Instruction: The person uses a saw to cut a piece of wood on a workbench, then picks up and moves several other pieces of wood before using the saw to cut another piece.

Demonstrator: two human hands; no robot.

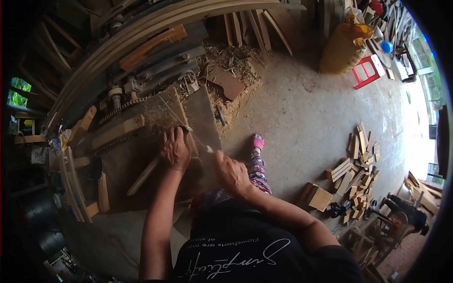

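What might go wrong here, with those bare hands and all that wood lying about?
Splinters: the bare left hand rests palm down at the dusty wooden work surface, with no glove, so a rough edge might prick it.
Slipping: pale, curly wood shavings litter the grey concrete floor, and could slide under the pink shoe if it stepped there.
Tripping: the loose heap of tan wooden blocks could catch a foot.

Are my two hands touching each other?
No, the left hand and the right hand are apart, with a strip of the grey work surface showing between them.
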